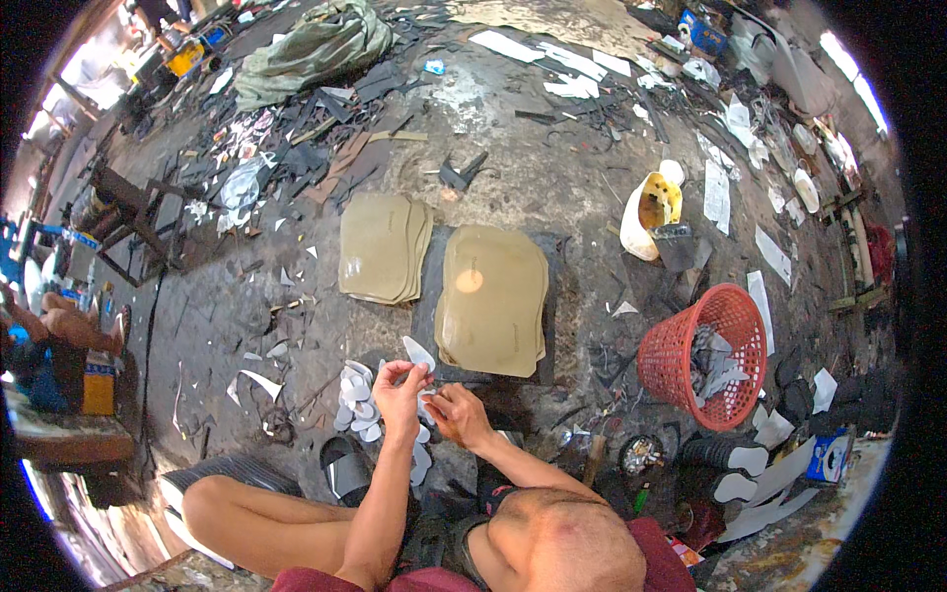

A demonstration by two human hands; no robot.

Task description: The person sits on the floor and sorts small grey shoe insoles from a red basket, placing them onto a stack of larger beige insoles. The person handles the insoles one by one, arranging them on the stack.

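My left hand (399,393) pinches a white, pointed, leaf-shaped cut piece (418,352) between thumb and fingers, its tip pointing up and away from me. Close beside it on the right, my right hand (460,414) has its fingers drawn together; whatever they grip is too small to make out. Below and left of my hands lies a loose heap of white rounded cut pieces (357,400). Just beyond my hands, a stack of olive-tan sheets (491,296) with rounded corners rests on a dark board (424,331). A second stack of such sheets (380,247) lies to its left.
A red perforated basket (656,360) with grey scraps inside leans at the right. Behind it stands a cut-open white container (636,232). Near my right knee is a round dish of small bits (642,455). A black sandal (345,472) lies by my left forearm. Scraps litter the floor.
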